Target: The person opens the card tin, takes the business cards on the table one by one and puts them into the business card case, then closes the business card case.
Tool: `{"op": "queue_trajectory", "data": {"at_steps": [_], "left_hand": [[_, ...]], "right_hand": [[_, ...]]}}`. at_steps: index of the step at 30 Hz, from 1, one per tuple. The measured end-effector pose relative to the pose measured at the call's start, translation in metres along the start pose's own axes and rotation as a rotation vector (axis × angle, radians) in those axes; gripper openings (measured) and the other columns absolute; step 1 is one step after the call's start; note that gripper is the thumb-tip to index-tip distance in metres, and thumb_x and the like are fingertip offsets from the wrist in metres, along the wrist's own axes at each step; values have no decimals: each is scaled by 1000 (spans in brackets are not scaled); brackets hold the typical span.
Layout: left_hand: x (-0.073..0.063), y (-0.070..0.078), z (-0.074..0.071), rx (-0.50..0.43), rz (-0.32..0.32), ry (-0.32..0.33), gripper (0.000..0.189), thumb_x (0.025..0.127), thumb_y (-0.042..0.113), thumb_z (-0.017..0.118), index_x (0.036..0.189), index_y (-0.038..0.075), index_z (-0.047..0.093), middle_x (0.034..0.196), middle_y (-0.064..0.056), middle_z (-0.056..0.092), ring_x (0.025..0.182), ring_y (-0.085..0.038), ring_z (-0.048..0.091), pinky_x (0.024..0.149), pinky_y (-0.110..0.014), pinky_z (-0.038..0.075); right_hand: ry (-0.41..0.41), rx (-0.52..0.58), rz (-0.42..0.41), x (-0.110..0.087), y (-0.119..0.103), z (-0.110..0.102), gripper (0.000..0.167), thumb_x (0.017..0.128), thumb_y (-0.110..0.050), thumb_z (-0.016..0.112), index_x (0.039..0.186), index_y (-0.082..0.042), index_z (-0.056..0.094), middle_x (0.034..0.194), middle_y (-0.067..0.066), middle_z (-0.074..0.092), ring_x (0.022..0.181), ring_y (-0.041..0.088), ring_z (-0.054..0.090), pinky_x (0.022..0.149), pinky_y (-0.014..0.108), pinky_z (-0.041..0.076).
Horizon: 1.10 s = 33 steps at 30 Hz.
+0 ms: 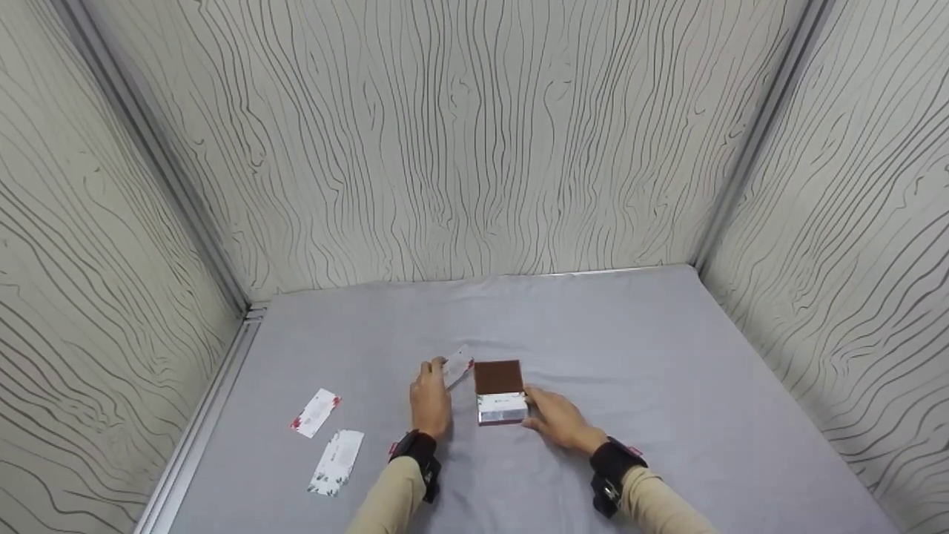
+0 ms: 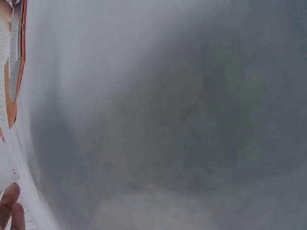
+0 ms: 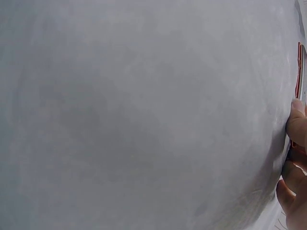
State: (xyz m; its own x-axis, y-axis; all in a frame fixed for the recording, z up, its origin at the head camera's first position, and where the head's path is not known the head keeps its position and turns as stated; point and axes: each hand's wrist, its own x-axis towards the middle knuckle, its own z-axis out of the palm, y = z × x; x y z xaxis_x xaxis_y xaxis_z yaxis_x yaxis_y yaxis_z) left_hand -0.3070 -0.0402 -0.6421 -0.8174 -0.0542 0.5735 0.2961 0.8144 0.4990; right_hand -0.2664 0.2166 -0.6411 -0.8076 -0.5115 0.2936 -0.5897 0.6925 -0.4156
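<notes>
While right hand (image 1: 561,420) grips the open brown case (image 1: 499,378) at lower centre of frame, left hand (image 1: 430,400) pinches a card (image 1: 460,363) just left of it; best brace the case, hold the card flat (thin stock, probably bends).

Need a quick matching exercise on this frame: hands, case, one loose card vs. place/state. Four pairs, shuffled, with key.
Things:
1. left hand
2. right hand
3. open case
4. leaf-patterned loose card

Place or state:
A. shows brown on its upper half, with a white card in the lower half
B. holds a red-marked card
C. lies on the grey cloth, to the left of both hands
D. grips the right side of the open case

Pairs: 1-B, 2-D, 3-A, 4-C
</notes>
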Motion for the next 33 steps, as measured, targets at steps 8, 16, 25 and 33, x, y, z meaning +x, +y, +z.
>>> {"op": "queue_trajectory", "data": {"at_steps": [8, 16, 25, 33], "left_hand": [[0, 0, 3, -41, 110, 67, 40, 78, -21, 58, 109, 3, 62, 94, -15, 59, 70, -34, 64, 63, -46, 53], [0, 3, 7, -107, 136, -44, 26, 89, -10, 60, 110, 6, 62, 98, -11, 59, 74, -32, 65, 66, -44, 53], [-2, 12, 11, -211, 170, -136, 18, 96, -3, 56, 111, 5, 61, 100, -10, 56, 79, -27, 64, 69, -41, 53], [-1, 19, 16, -287, 202, -208, 23, 93, -9, 56, 112, 3, 60, 102, -10, 56, 92, -27, 64, 80, -40, 53]], "right_hand": [[-35, -20, 27, 0, 2, 2, 56, 92, -17, 70, 135, 10, 46, 114, 18, 67, 111, 41, 59, 94, 54, 45], [-25, -16, 18, 1, 1, 1, 57, 91, -16, 71, 134, 11, 46, 114, 19, 67, 110, 41, 60, 95, 54, 44], [-35, 25, 58, -1, 1, 0, 59, 90, -15, 71, 137, 10, 45, 122, 24, 62, 115, 44, 57, 98, 57, 41], [-20, 1, 20, -2, 0, -2, 56, 90, -16, 71, 132, 11, 47, 116, 23, 64, 110, 43, 59, 94, 56, 44]]}}
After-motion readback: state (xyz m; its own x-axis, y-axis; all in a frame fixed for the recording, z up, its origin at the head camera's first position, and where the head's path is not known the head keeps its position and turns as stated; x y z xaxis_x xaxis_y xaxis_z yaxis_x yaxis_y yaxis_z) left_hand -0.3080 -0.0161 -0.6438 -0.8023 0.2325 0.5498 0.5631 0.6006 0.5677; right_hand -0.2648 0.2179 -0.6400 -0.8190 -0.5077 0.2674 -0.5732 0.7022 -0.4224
